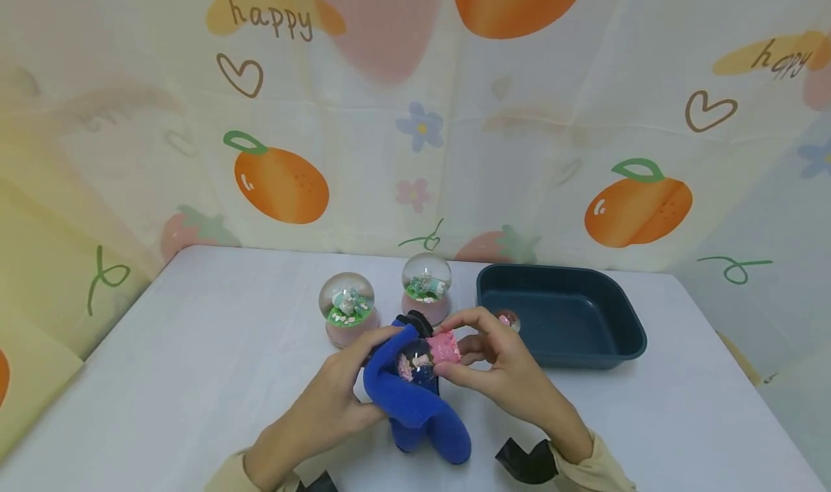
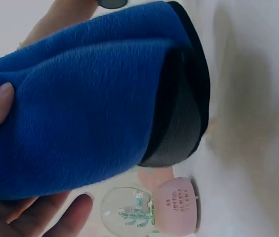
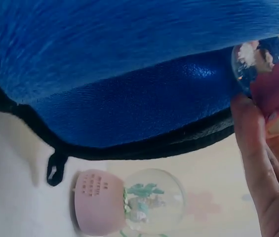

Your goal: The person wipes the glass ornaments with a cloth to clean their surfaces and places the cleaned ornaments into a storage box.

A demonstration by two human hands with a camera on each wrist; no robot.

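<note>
A blue plush cleaning mitt (image 1: 409, 405) with a black cuff (image 2: 179, 113) hangs from my left hand (image 1: 327, 398), which grips it from the left side. In my right hand (image 1: 503, 366), thumb and fingers pinch the pink base (image 1: 444, 348) of a small snow globe. The clear ball (image 1: 415, 362) of that globe points left and lies against the blue fabric. Through the right wrist view, the globe's ball (image 3: 260, 59) touches the mitt, and the right fingers (image 3: 253, 138) are under the base. Part of the left hand is hidden behind the mitt.
Two snow globes with pink bases, a left one (image 1: 348, 308) and a right one (image 1: 426, 286), stand beyond the hands. At right is a dark blue tray (image 1: 623, 304); another small globe (image 1: 509, 319) shows at its left side, partly covered by my right hand.
</note>
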